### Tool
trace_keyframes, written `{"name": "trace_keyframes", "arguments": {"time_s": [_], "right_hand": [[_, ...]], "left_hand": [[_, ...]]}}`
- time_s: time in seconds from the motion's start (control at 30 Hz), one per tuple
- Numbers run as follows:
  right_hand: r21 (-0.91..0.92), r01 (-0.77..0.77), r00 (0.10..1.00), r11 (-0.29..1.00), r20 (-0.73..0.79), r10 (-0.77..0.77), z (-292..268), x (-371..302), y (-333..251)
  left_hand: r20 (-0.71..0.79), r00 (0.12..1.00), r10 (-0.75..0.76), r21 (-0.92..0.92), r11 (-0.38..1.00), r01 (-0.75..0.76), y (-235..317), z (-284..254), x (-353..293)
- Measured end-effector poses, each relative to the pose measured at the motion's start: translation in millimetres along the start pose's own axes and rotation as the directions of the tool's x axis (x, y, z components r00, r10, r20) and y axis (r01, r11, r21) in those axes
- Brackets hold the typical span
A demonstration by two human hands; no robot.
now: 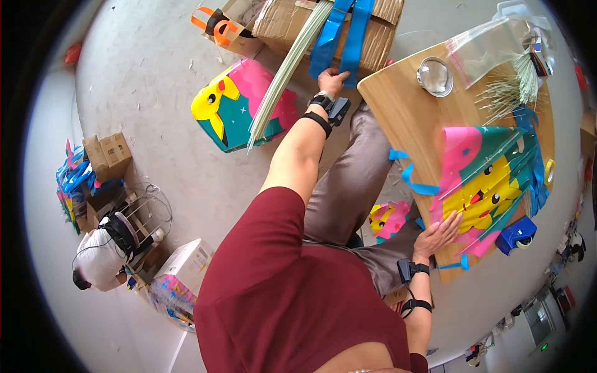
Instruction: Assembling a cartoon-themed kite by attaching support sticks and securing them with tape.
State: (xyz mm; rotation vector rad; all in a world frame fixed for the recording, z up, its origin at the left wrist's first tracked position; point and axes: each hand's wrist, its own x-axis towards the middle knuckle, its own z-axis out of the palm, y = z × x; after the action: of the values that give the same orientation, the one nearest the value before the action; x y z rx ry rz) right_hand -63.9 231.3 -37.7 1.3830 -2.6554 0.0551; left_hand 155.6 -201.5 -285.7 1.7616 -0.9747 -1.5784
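Note:
My left hand (pixel 333 82) reaches to a cardboard box and has its fingers closed on a blue plastic strip (pixel 350 59) hanging over the box's side. A second blue strip (pixel 324 46) hangs just beside it. My right hand (pixel 437 235) lies flat, fingers stretched, on the lower left edge of a printed plastic sheet (pixel 482 193) in pink, green and yellow with a cartoon face. That sheet rests on a wooden table (pixel 404 99), with creases running across it. A bundle of long pale thin rods (pixel 289 74) leans on the box, left of my left hand.
On the table are a round tin (pixel 435 77), more thin rods (pixel 528 78), a clear plastic bag (pixel 485 50) and a blue tape dispenser (pixel 516 235). Another printed sheet (pixel 245 105) lies by the cardboard box (pixel 280 22). A person (pixel 102 258) sits at the far left.

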Motion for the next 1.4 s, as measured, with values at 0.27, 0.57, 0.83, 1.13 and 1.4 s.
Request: {"name": "trace_keyframes", "arguments": {"time_s": [0.27, 0.57, 0.83, 1.13, 1.4], "right_hand": [[0.001, 0.006, 1.000, 1.000, -0.017, -0.006, 2.0, 1.0, -0.3], [-0.006, 0.002, 1.000, 1.000, -0.024, -0.002, 2.6, 0.0, -0.6], [0.002, 0.007, 0.999, 1.000, -0.036, -0.006, 2.0, 1.9, -3.1], [-0.002, 0.012, 0.999, 1.000, -0.045, -0.013, 2.3, 1.8, -2.9], [-0.017, 0.022, 0.998, 1.000, -0.059, -0.023, 2.2, 2.2, -3.5]], "left_hand": [[0.292, 0.949, -0.119, -0.312, 0.926, 0.212, -9.4, -41.9, 3.1], [0.437, 0.880, -0.187, -0.398, 0.837, 0.376, -4.1, -46.7, 6.2], [0.426, 0.888, -0.174, -0.437, 0.820, 0.370, -4.3, -45.1, 6.4], [0.411, 0.890, -0.199, -0.350, 0.867, 0.355, -1.8, -48.5, 9.4], [0.441, 0.852, -0.283, -0.347, 0.821, 0.453, -1.8, -46.8, 21.6]]}}
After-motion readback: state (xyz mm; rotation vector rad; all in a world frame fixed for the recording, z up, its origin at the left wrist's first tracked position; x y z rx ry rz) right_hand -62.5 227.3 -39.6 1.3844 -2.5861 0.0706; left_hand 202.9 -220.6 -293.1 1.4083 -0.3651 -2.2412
